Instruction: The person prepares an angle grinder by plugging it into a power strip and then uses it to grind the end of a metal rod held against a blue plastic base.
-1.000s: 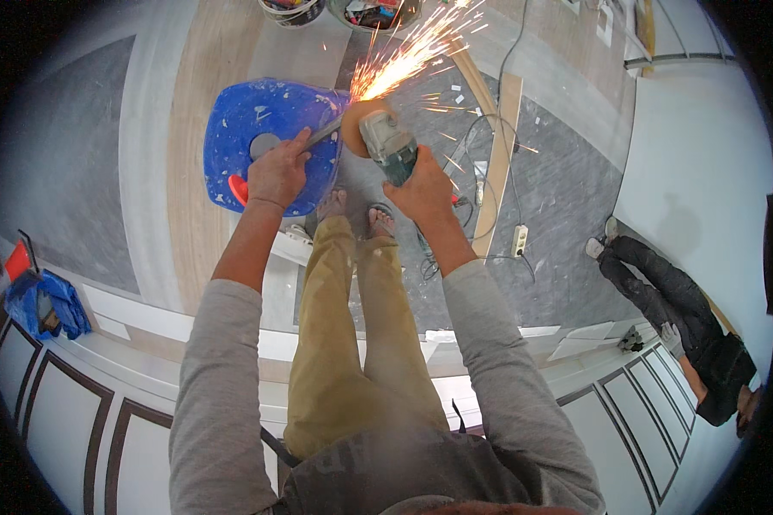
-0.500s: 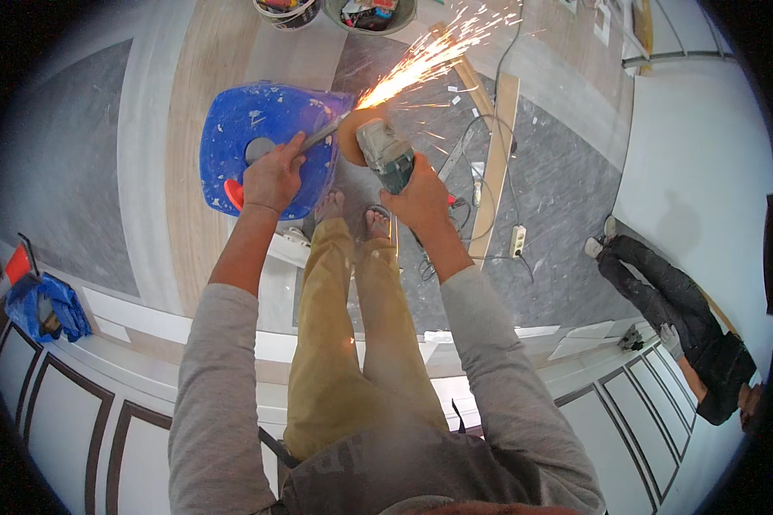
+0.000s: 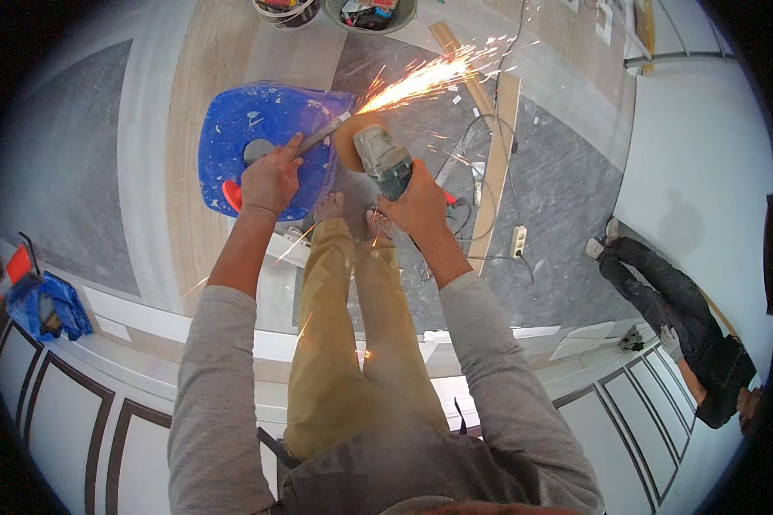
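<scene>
- Grey metal is what we work on: a slim metal rod (image 3: 322, 136), thin and straight, runs slantwise from our left hand (image 3: 270, 178) up and rightwards to the grinder's disc (image 3: 352, 142).
- Our left hand's grip is closed tight round the lower end of the rod, fingers wrapped over it, above a blue plastic stool (image 3: 258, 146) spattered with white.
- Our right hand (image 3: 421, 204) is clenched round the body of a grey angle grinder (image 3: 385, 161); its tan round disc meets the rod's upper tip.
- From that contact a fan of bright orange sparks (image 3: 421, 79) sprays up and to the right, and a few stray ones fall over our mustard-yellow trousers (image 3: 352, 343).
- Our bare feet (image 3: 352, 215) stand just beneath the tool, near cables and a white power strip (image 3: 517, 242) on the grey and wood-toned floor (image 3: 223, 51).
- Two buckets (image 3: 335, 10) with odds and ends sit at the upper edge.
- Another person in dark clothes (image 3: 670, 309) stands well apart at the right.
</scene>
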Tool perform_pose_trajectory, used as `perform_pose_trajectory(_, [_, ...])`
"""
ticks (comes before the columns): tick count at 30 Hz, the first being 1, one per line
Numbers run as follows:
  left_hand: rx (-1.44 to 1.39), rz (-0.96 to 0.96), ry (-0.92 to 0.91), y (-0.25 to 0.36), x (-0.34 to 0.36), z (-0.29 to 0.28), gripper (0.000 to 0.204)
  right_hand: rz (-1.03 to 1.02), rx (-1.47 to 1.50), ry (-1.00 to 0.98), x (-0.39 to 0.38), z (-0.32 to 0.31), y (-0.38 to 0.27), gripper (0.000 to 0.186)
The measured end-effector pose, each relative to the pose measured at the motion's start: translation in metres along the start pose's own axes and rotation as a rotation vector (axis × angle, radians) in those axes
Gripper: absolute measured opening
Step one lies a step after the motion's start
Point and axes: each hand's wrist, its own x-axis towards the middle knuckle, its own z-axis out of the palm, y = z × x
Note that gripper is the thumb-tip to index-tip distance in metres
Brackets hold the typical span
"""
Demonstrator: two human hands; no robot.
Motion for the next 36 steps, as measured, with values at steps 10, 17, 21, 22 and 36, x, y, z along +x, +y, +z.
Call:
perform_pose_trajectory(10, [-0.021,0.013,0.015,-0.001,0.002,0.002,0.044,0.012,-0.043,-0.024,0.01,-0.001,-0.003,0.067])
perform_pose_trajectory(17, [-0.038,0.049,0.076,-0.003,0.001,0.005,0.043,0.042,-0.074,-0.05,0.006,0.0,-0.001,0.066])
perform_pose_trajectory(21, [-0.022,0.041,0.073,-0.003,0.001,0.005,0.043,0.012,-0.031,-0.039,0.013,-0.005,-0.005,0.066])
perform_pose_trajectory(22, [-0.023,0.041,0.069,-0.003,0.001,0.005,0.043,0.015,-0.04,-0.037,0.013,-0.005,-0.006,0.065])
perform_pose_trajectory(36, [-0.004,-0.008,0.001,0.006,0.001,-0.006,0.043,0.004,-0.008,-0.002,0.014,-0.003,-0.003,0.062])
